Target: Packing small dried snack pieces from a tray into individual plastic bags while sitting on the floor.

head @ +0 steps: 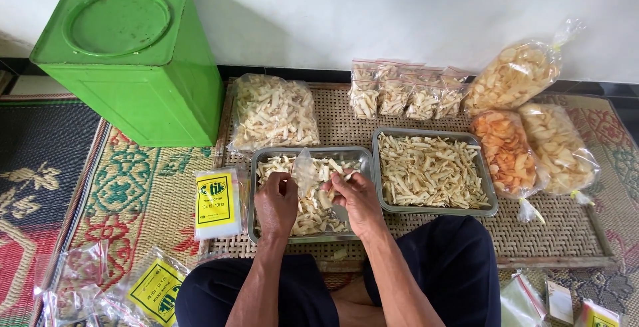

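My left hand pinches the edge of a small clear plastic bag that stands upright over a metal tray of pale cracker sticks. My right hand hovers over the same tray, its fingers closed on a few cracker sticks next to the bag's mouth. Both hands are above the tray's middle. A second metal tray full of the same sticks sits just to the right.
A big green square tin stands at the back left. A large clear bag of sticks, several small filled bags and three bags of round crackers lie on the woven mat. A pack of empty bags lies left of the tray.
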